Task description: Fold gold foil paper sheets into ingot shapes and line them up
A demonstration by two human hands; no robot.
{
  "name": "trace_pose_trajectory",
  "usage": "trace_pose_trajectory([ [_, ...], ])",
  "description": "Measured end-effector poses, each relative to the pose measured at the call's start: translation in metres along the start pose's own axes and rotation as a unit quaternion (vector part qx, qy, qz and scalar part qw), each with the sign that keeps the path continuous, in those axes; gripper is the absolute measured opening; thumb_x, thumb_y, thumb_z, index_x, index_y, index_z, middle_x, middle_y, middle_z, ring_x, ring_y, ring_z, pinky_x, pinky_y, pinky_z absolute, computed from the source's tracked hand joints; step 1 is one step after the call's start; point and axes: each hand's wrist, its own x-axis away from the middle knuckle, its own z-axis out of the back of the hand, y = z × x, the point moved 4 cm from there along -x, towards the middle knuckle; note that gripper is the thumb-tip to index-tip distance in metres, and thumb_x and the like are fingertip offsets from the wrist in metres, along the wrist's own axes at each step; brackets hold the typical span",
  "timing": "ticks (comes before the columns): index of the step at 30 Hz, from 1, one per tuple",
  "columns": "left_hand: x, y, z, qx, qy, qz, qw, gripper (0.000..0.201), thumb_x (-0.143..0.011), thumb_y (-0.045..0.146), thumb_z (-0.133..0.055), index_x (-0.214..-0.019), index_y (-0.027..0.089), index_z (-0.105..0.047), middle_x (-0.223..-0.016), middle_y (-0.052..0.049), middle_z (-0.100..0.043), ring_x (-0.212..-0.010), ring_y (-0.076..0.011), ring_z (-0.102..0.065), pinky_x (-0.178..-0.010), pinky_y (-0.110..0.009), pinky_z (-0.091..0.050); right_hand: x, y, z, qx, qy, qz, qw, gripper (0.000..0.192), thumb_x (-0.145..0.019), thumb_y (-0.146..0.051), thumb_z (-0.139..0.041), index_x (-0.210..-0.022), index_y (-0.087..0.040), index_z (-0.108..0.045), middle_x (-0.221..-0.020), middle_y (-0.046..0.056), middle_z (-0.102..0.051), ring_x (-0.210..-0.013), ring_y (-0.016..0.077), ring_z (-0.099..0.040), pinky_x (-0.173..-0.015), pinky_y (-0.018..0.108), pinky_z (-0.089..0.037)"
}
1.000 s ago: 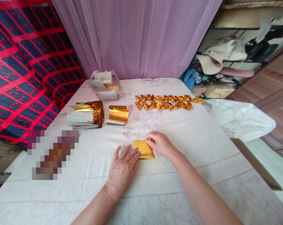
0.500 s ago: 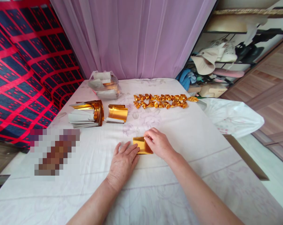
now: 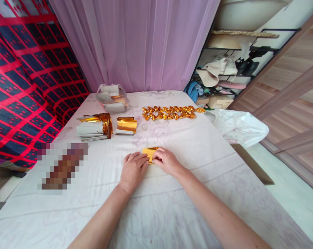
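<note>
Both hands meet over a small gold foil sheet (image 3: pixel 149 152) lying flat on the white cloth-covered table (image 3: pixel 172 207). The left hand (image 3: pixel 132 169) lies palm down, fingers nearly straight, tips pressing the sheet's near left edge. The right hand (image 3: pixel 167 161) curls loosely, fingertips pinching its right edge. Beyond the sheet lie two stacks of gold foil paper (image 3: pixel 94 126), to the left, and a row of folded gold pieces (image 3: pixel 169 112).

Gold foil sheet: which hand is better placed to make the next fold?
Right, probably: the right hand pinches the gold foil sheet at its edge, while the left hand lies flat, pinning it.
</note>
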Motion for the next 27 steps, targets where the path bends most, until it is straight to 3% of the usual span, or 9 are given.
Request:
trace_pose_trajectory([
  [5,-0.008,0.006,0.002,-0.004,0.029,0.042,0.999,0.015,-0.089,0.031,-0.059,-0.091,0.03,-0.074,-0.108,0.001,-0.074,-0.108,-0.0245,-0.059,-0.096,-0.044,-0.039,0.003,0.0,-0.001,-0.006,0.004,0.035,0.999,0.008,-0.081,-0.013,-0.068,-0.078,-0.02,-0.064,-0.084,0.0,-0.059,-0.079,0.0137,-0.057,-0.073,0.025,-0.043],
  [10,-0.01,0.009,0.0,-0.006,0.033,0.082,0.996,0.009,-0.084,0.031,-0.063,-0.087,0.027,-0.071,-0.101,-0.001,-0.074,-0.104,-0.024,-0.06,-0.094,-0.041,-0.038,0.005,0.001,0.0,-0.019,0.023,0.043,0.999,0.01,-0.081,-0.013,-0.068,-0.076,-0.019,-0.062,-0.084,0.001,-0.058,-0.079,0.0142,-0.057,-0.073,0.026,-0.044],
  [17,-0.01,0.003,-0.002,0.015,0.037,0.084,0.996,0.01,-0.08,0.027,-0.065,-0.088,0.027,-0.07,-0.102,0.001,-0.074,-0.106,-0.024,-0.06,-0.097,-0.043,-0.038,0.005,0.003,-0.001,-0.051,0.028,0.033,0.998,0.013,-0.077,-0.008,-0.067,-0.074,-0.019,-0.062,-0.083,0.0,-0.057,-0.078,0.0133,-0.057,-0.072,0.025,-0.044],
  [27,-0.013,-0.015,-0.006,0.061,-0.005,0.048,0.997,0.026,-0.079,0.015,-0.061,-0.098,0.03,-0.073,-0.111,0.004,-0.073,-0.11,-0.0197,-0.06,-0.102,-0.039,-0.041,0.008,0.006,0.005,-0.076,0.005,0.052,0.996,0.027,-0.075,0.004,-0.053,-0.083,-0.02,-0.063,-0.091,0.002,-0.059,-0.087,0.0142,-0.059,-0.08,0.027,-0.046],
])
